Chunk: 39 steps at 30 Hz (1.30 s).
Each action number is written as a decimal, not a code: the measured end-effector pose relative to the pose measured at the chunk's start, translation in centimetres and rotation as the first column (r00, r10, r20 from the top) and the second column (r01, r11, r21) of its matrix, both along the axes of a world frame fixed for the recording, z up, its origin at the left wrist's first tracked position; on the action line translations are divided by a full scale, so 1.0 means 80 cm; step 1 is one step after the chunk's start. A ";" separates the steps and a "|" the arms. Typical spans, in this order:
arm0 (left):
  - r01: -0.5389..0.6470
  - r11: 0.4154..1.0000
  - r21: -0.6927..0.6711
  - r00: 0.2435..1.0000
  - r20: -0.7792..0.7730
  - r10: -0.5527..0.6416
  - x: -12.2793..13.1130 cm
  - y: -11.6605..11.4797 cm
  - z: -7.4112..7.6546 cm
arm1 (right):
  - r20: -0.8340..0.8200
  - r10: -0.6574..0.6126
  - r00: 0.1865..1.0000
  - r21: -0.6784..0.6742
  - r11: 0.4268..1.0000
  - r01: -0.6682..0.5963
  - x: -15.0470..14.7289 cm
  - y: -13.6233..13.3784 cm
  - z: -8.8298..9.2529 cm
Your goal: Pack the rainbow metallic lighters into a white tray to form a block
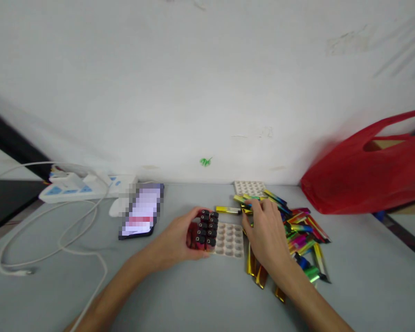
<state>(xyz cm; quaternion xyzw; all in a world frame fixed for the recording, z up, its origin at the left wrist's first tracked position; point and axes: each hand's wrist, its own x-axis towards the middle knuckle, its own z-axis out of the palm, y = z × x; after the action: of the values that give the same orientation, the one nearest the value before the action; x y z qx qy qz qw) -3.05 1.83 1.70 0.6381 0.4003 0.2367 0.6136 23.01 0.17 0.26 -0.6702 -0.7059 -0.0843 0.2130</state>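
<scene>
My left hand (178,237) curls round a cluster of dark red, shiny tubes with black ends (207,228). They stand upright in two columns over the left part of a pale moulded tray (230,240) with round hollows. On the right, my right hand (266,228) reaches over a loose pile of metallic-coloured tubes (299,240), thumb and bent fingers apart at its left side. The fingertips are among the yellow tubes, partly hidden. One yellow tube with a black end (228,210) lies just left of those fingertips.
Against the wall lies a second pale tray (249,188). A red bag (363,175) stands at the right. On the left are a phone (143,210), a white power strip (90,184) and a looping white cable (83,251), which crosses above my left forearm.
</scene>
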 end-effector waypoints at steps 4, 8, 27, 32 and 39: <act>0.004 1.000 0.021 1.000 -0.014 -0.004 0.000 -0.001 0.003 | -0.009 0.032 0.999 0.014 0.999 -0.032 0.000 0.000 -0.002; -0.002 1.000 0.025 0.999 -0.038 0.003 0.001 -0.003 0.006 | 0.004 0.035 0.999 0.012 0.999 -0.035 -0.002 0.000 -0.006; 0.012 0.998 0.055 0.999 -0.034 -0.010 0.001 -0.001 0.003 | 0.110 -0.024 0.994 0.063 0.998 0.017 0.000 0.004 -0.009; 0.005 1.000 0.027 0.999 -0.036 -0.004 0.002 -0.001 0.006 | 0.142 -0.029 0.989 0.084 0.996 0.017 -0.002 0.002 -0.003; -0.004 0.999 0.052 0.999 -0.046 0.006 0.000 -0.002 0.002 | 0.070 0.020 0.997 0.102 0.994 -0.027 -0.007 0.000 0.006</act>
<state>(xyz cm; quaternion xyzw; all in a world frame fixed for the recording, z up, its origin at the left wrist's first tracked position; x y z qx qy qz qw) -3.06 1.70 1.89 0.6582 0.4096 0.2339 0.5867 22.48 0.13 0.72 -0.6468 -0.7154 -0.1410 0.2237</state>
